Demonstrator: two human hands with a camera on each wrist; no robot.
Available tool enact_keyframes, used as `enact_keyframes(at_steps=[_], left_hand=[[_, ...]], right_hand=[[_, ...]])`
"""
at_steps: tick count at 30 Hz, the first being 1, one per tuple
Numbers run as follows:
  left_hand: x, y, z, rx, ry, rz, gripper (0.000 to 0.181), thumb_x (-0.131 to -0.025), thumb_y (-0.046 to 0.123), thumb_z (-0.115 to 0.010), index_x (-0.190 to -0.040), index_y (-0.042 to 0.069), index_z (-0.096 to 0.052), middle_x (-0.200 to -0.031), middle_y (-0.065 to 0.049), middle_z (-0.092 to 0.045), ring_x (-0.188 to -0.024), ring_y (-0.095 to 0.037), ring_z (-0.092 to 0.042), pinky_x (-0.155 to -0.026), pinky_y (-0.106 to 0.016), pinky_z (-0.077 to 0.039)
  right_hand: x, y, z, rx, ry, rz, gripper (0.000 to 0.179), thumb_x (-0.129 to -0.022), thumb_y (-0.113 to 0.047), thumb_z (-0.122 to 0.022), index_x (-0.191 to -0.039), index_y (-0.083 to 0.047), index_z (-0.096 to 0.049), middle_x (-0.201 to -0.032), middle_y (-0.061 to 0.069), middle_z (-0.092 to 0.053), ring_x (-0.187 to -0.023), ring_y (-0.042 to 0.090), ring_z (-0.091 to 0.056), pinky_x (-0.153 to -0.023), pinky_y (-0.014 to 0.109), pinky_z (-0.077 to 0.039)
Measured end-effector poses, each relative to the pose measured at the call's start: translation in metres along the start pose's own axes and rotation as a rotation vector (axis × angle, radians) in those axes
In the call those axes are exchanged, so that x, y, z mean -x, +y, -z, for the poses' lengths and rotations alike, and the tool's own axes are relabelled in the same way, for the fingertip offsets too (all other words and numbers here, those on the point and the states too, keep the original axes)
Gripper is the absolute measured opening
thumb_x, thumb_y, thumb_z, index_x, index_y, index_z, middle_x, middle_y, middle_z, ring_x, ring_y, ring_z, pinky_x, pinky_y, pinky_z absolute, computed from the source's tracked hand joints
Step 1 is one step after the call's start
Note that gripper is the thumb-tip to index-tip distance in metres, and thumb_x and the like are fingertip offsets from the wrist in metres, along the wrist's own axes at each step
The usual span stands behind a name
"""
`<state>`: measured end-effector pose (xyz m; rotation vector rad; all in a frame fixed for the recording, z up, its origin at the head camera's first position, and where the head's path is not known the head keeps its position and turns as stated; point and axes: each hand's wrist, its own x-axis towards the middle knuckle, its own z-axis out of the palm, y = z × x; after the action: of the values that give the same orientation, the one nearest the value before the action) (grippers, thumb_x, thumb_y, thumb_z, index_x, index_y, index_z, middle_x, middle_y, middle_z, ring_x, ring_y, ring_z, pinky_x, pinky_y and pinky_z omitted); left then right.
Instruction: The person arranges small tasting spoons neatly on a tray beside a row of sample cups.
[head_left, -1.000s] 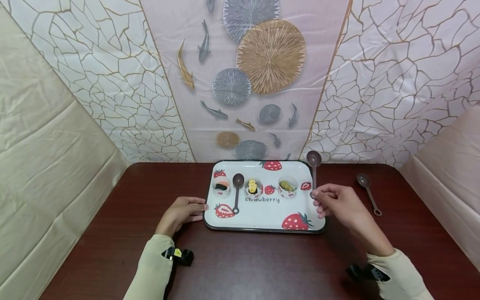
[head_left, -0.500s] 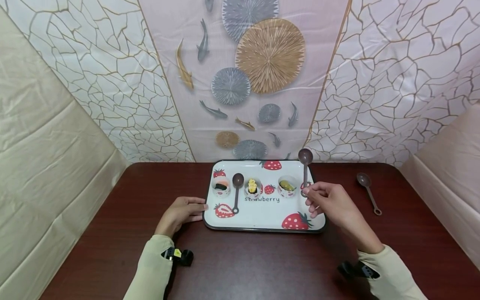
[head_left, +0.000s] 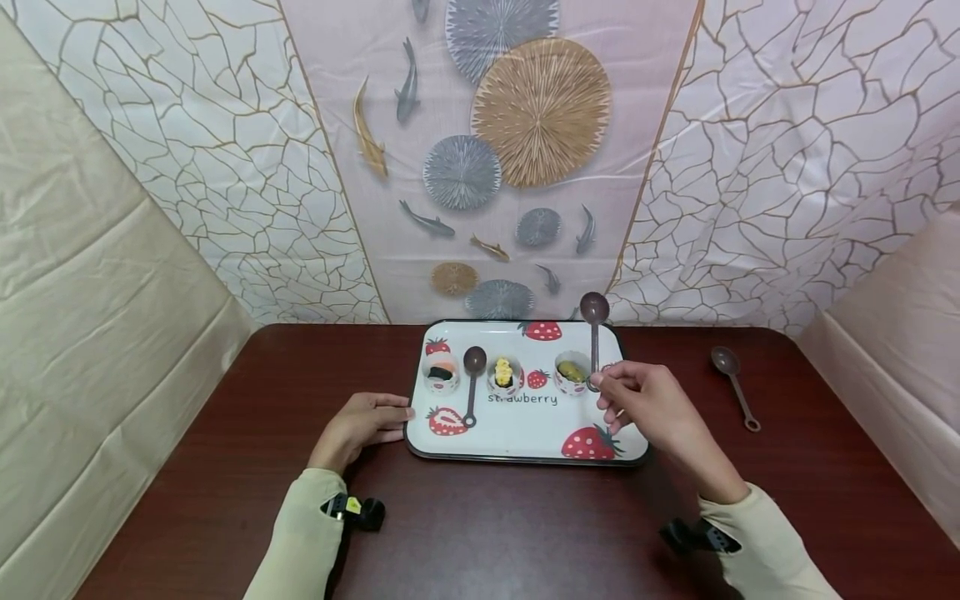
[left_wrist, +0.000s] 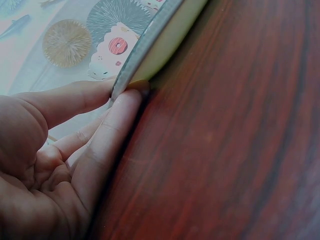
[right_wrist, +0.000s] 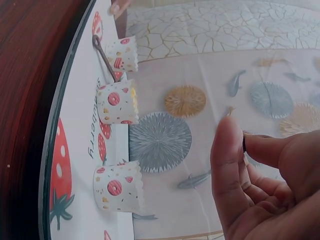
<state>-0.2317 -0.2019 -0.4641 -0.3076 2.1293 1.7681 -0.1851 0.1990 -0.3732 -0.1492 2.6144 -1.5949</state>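
Observation:
My right hand (head_left: pixel 654 410) pinches the ring end of a dark brown measuring spoon (head_left: pixel 595 310), bowl end up, over the right part of the strawberry-print tray (head_left: pixel 510 437). In the right wrist view its thumb and forefinger meet, and the spoon is mostly hidden. My left hand (head_left: pixel 363 425) holds the tray's left rim, thumb and finger on either side of it in the left wrist view. The held spoon is just right of a paper cup (right_wrist: pixel 115 187) with green food. A second brown spoon (head_left: pixel 472 385) lies on the tray, left of the cup with yellow food (head_left: pixel 505 375).
At the tray's left stands a paper cup (head_left: pixel 441 375) with orange and black food. A third brown spoon (head_left: pixel 737 387) lies on the dark wooden table (head_left: pixel 495 533), right of the tray. A patterned cloth (head_left: pixel 487 167) hangs behind the table.
My right hand has moved left with the spoon, from the tray's right edge to beside the cup with green food. The left hand has stayed at the rim.

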Motion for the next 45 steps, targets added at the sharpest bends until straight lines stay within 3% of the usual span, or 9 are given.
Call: enact_keyframes(at_steps=[9, 13, 19, 33, 45], left_hand=[[-0.002, -0.002, 0.001, -0.017, -0.004, -0.011, 0.049, -0.095, 0.013, -0.080, -0.137, -0.007, -0.064, -0.112, -0.014, -0.074, -0.085, -0.014, -0.074, -0.081, -0.031, -0.066], [-0.002, -0.001, 0.001, -0.011, -0.010, -0.014, 0.048, -0.095, 0.012, -0.079, -0.137, -0.008, -0.063, -0.109, -0.013, -0.074, -0.084, -0.013, -0.074, -0.080, -0.030, -0.066], [-0.003, -0.001, 0.001, 0.001, -0.009, -0.001, 0.048, -0.094, 0.010, -0.079, -0.136, -0.007, -0.064, -0.105, -0.010, -0.075, -0.082, -0.012, -0.074, -0.079, -0.028, -0.066], [-0.005, -0.002, 0.001, 0.015, -0.018, -0.005, 0.048, -0.094, 0.009, -0.079, -0.136, -0.009, -0.063, -0.104, -0.010, -0.074, -0.081, -0.010, -0.074, -0.078, -0.028, -0.066], [-0.005, -0.002, 0.002, 0.003, -0.024, -0.015, 0.049, -0.095, 0.010, -0.079, -0.137, -0.009, -0.062, -0.104, -0.010, -0.074, -0.081, -0.010, -0.074, -0.078, -0.028, -0.066]], right_hand=[[-0.005, -0.002, -0.015, 0.002, 0.004, 0.002, 0.024, -0.107, -0.018, -0.065, -0.104, 0.005, -0.070, -0.077, 0.007, -0.068, -0.061, 0.022, -0.070, -0.061, 0.039, -0.065], [-0.007, -0.002, -0.024, -0.064, 0.011, 0.001, 0.023, -0.107, -0.015, -0.065, -0.106, 0.008, -0.069, -0.077, 0.006, -0.070, -0.061, 0.020, -0.072, -0.061, 0.036, -0.065], [-0.012, 0.003, -0.038, -0.161, 0.016, -0.029, 0.021, -0.107, -0.005, -0.061, -0.113, 0.014, -0.066, -0.079, 0.009, -0.071, -0.061, 0.015, -0.071, -0.066, 0.041, -0.067], [-0.019, 0.013, -0.060, -0.309, 0.029, -0.049, 0.020, -0.107, 0.004, -0.054, -0.118, 0.019, -0.059, -0.081, 0.013, -0.070, -0.061, 0.010, -0.070, -0.064, 0.029, -0.066], [-0.026, 0.030, -0.077, -0.292, 0.025, -0.115, 0.015, -0.105, 0.003, -0.053, -0.111, 0.013, -0.063, -0.086, 0.020, -0.072, -0.059, 0.014, -0.068, -0.059, 0.032, -0.065]])
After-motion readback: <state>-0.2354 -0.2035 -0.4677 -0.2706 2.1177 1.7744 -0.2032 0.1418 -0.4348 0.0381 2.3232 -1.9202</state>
